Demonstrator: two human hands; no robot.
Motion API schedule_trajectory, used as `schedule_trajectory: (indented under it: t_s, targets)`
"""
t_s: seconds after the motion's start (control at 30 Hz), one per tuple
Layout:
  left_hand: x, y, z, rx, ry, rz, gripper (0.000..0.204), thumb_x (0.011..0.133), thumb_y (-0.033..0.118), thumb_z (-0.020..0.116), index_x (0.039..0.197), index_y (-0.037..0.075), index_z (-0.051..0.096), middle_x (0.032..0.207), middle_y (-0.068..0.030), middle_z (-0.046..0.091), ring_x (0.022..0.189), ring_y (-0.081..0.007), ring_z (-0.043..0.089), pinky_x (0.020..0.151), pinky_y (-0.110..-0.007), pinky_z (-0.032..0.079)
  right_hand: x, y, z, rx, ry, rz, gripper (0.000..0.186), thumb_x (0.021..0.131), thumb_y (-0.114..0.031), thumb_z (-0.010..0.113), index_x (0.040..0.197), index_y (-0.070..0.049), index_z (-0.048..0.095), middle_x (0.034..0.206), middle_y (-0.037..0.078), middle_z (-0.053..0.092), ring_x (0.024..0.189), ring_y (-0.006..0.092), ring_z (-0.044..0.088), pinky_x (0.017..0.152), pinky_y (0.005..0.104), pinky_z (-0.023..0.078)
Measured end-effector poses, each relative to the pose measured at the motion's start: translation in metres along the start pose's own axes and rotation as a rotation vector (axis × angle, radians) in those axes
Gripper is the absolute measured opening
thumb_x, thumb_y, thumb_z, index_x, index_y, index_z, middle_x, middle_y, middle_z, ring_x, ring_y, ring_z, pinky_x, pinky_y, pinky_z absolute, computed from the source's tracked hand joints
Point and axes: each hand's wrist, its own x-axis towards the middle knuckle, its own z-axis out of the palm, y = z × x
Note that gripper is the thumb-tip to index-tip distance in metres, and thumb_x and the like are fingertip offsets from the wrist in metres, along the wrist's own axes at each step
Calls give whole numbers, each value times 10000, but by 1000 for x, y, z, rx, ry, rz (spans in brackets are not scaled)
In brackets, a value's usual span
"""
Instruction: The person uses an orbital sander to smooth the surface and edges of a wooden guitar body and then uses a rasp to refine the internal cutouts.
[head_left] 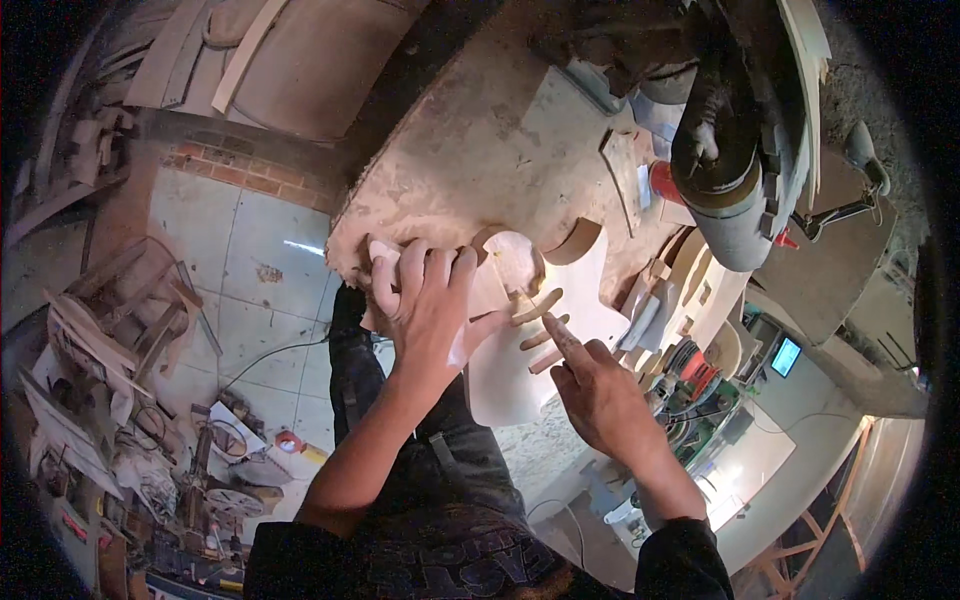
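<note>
A pale wooden board (505,385), cut in curves like a guitar body, lies at the near edge of the dusty workbench. Several short narrow brown marks, slots or strips, cross its middle; I cannot tell which. My left hand (432,300) lies spread over the board's left part, thumb stretched toward those marks, fingertips near a small wooden end piece (383,248). Beside it is a round pale area (515,262). My right hand (600,395) is over the board's right side, index finger extended to the marks, the other fingers curled. Its palm is hidden.
The workbench (460,150) stretches away beyond the board. A large grey cylinder (730,225) stands at the far right, next to a red container (663,182). Cut wooden pieces (690,275) and a red-and-green tool (688,365) lie to the right. Scrap wood (130,350) clutters the left floor.
</note>
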Motion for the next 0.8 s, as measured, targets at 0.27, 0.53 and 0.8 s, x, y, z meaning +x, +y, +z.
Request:
schedule_trajectory:
  t_s: [0.27,0.53,0.8]
  targets:
    - [1,6,0,51,-9,-17,821,674,614,823,1306,117,654,1238,-77,600,1343,-308,430,1140,-629,157,4,20,0,135,13,47,567,1019,-143,574,1558,-90,405,1089,293,689,930,480,678,804,536,544]
    - [4,11,5,93,-14,-47,866,631,636,843,1291,106,658,1205,-82,591,1337,-329,428,1147,-665,142,7,35,-15,215,-62,53,529,1020,-130,570,1533,-80,453,1105,230,728,994,435,697,860,500,550]
    - [4,10,5,105,-17,-52,879,646,652,836,1308,104,655,1218,-96,585,1340,-329,416,1138,-671,138,7,26,-17,82,-70,42,577,991,-131,604,1549,-164,461,902,210,693,842,427,670,776,528,525]
